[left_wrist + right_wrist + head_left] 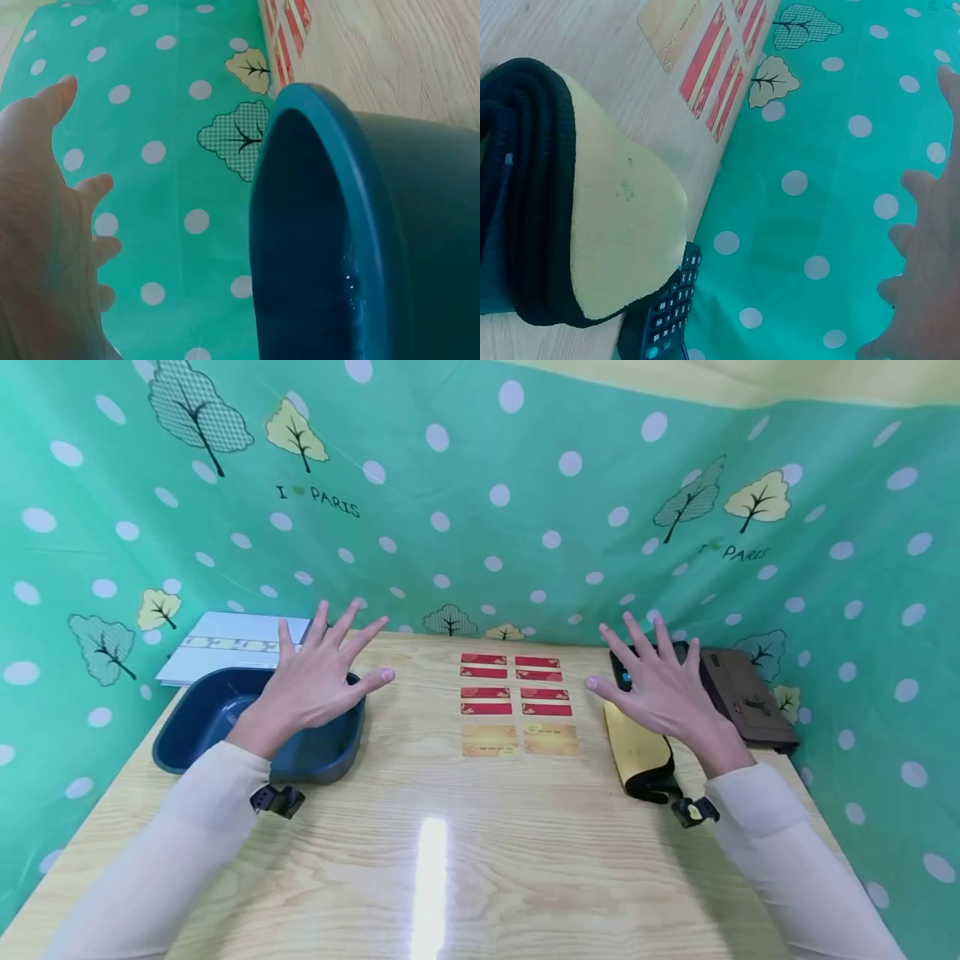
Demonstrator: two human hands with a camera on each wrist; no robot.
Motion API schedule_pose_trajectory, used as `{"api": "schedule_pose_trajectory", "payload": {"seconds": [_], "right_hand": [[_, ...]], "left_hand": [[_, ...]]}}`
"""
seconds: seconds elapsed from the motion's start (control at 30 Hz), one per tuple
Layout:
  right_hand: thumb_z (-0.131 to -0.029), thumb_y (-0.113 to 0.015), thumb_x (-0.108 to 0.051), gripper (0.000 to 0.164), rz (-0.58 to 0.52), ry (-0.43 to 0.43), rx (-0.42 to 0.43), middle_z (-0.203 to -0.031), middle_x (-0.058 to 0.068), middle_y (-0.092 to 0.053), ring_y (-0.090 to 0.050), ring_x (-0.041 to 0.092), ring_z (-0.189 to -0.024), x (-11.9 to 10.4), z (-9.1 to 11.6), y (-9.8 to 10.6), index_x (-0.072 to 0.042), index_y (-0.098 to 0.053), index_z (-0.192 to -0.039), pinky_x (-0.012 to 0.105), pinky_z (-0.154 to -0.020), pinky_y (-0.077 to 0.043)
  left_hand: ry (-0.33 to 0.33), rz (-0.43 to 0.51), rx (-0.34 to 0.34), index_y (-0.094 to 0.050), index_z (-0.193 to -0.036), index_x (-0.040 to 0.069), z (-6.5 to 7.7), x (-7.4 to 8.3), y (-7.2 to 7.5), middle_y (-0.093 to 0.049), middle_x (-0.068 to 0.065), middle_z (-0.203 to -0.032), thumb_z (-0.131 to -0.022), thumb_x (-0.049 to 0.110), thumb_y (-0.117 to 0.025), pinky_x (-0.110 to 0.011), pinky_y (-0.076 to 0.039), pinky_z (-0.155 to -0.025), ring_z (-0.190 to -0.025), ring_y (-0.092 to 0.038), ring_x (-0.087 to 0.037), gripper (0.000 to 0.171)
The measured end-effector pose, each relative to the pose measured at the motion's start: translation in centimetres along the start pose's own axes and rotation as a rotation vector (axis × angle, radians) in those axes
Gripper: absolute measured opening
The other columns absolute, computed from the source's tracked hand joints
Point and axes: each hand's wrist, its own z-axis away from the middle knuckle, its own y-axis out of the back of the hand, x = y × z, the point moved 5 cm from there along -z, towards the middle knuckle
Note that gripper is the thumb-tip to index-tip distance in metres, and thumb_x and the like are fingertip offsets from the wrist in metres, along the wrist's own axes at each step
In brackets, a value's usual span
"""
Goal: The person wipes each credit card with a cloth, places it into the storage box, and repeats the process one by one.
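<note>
My left hand (pixel 311 685) hovers with spread fingers above the right side of a dark blue plastic basin (pixel 341 764); in the left wrist view the hand (pixel 37 225) is apart from the basin's rim (pixel 375 225). Fingers spread too, my right hand (pixel 660 685) is held over a folded yellow cloth with black edging (pixel 633 743) and a black keypad device (pixel 667 307), touching neither in the right wrist view. Neither hand holds anything. Between them lie several narrow red cards (pixel 483 693) in two columns, with two gold cards (pixel 489 740) in front.
A white, flat book-like item (pixel 232 643) lies behind the basin. At the far right rests a brown case (pixel 746 693), partly behind the right hand. Green dotted fabric (pixel 495 543) rises along the table's back and sides. Light glares on the wooden tabletop (pixel 525 860).
</note>
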Motion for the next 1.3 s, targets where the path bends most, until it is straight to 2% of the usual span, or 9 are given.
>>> {"api": "schedule_pose_trajectory", "payload": {"seconds": [0.23,0.37,0.5,0.67,0.77,0.87,0.97,1.1,1.3], "right_hand": [[-0.095,-0.041,-0.079,0.09,0.004,-0.011,0.0,-0.176,0.003,0.008,0.02,0.04,-0.159,0.6,0.3,-0.3,-0.036,-0.006,-0.166,0.089,-0.112,0.009],[-0.095,-0.043,-0.078,0.091,-0.004,-0.007,0.007,-0.176,0.005,0.005,0.017,0.042,-0.16,0.9,0.7,-0.8,-0.035,-0.007,-0.167,0.088,-0.114,0.007],[-0.096,-0.045,-0.077,0.092,-0.017,-0.012,0.022,-0.176,0.011,-0.003,0.004,0.049,-0.159,1.2,1.3,-1.6,-0.033,-0.009,-0.167,0.088,-0.114,-0.001],[-0.097,-0.048,-0.072,0.091,-0.077,-0.027,0.033,-0.174,0.017,-0.014,-0.01,0.053,-0.157,1.8,2.4,-3.3,-0.026,-0.014,-0.167,0.089,-0.112,-0.012],[-0.099,-0.05,-0.069,0.089,-0.138,-0.041,0.028,-0.173,0.018,-0.017,-0.015,0.054,-0.155,2.4,3.2,-4.4,-0.025,-0.015,-0.167,0.09,-0.109,-0.015],[-0.1,-0.051,-0.065,0.087,-0.185,-0.06,0.018,-0.172,0.02,-0.018,-0.018,0.054,-0.154,3.0,3.9,-5.4,-0.023,-0.016,-0.167,0.089,-0.108,-0.02],[-0.101,-0.052,-0.063,0.084,-0.235,-0.085,0.002,-0.172,0.022,-0.018,-0.017,0.054,-0.154,3.5,4.4,-6.2,-0.022,-0.018,-0.167,0.088,-0.107,-0.02],[-0.101,-0.053,-0.061,0.083,-0.287,-0.112,-0.013,-0.171,0.022,-0.018,-0.017,0.054,-0.154,3.8,4.8,-7.3,-0.021,-0.02,-0.166,0.087,-0.108,-0.02],[-0.101,-0.053,-0.061,0.083,-0.319,-0.143,-0.036,-0.17,0.023,-0.02,-0.02,0.054,-0.153,4.2,5.1,-8.7,-0.017,-0.024,-0.165,0.084,-0.11,-0.021]], "left_hand": [[-0.015,-0.016,0.016,-0.017,-0.166,0.036,0.4,1.3,0.0,-0.001,-0.005,-0.176,-0.098,0.075,-0.04,-0.08,0.006,-0.122,-0.162,0.003,-0.04,0.081],[-0.04,-0.011,0.024,-0.022,-0.166,0.031,0.6,3.1,-0.3,-0.009,-0.01,-0.176,-0.099,0.074,-0.041,-0.071,0.0,-0.129,-0.163,-0.001,-0.038,0.082],[-0.078,0.019,0.038,-0.03,-0.164,0.026,1.0,5.4,-1.1,-0.019,-0.012,-0.174,-0.099,0.07,-0.046,-0.066,-0.014,-0.13,-0.162,-0.012,-0.038,0.079],[-0.125,0.098,0.059,-0.046,-0.155,0.016,1.7,8.5,-2.7,-0.041,-0.015,-0.163,-0.101,0.057,-0.056,-0.066,-0.033,-0.123,-0.151,-0.038,-0.04,0.069],[-0.135,0.174,0.024,-0.052,-0.15,0.015,2.0,10.3,-4.2,-0.052,-0.014,-0.153,-0.1,0.05,-0.062,-0.062,-0.042,-0.118,-0.143,-0.049,-0.038,0.063],[-0.12,0.246,-0.02,-0.057,-0.146,0.016,1.9,11.5,-6.2,-0.059,-0.011,-0.146,-0.097,0.045,-0.067,-0.057,-0.048,-0.112,-0.136,-0.055,-0.033,0.058],[-0.077,0.334,-0.055,-0.06,-0.143,0.017,1.6,11.7,-7.9,-0.061,-0.009,-0.14,-0.096,0.041,-0.071,-0.055,-0.049,-0.108,-0.131,-0.058,-0.031,0.054],[-0.017,0.441,-0.094,-0.061,-0.142,0.015,1.1,11.1,-9.7,-0.064,-0.01,-0.133,-0.094,0.036,-0.074,-0.054,-0.051,-0.101,-0.119,-0.062,-0.029,0.054],[0.055,0.594,-0.146,-0.062,-0.14,0.014,0.2,10.1,-12.4,-0.063,-0.006,-0.118,-0.09,0.029,-0.08,-0.037,-0.05,-0.086,-0.101,-0.058,-0.02,0.056]]}}
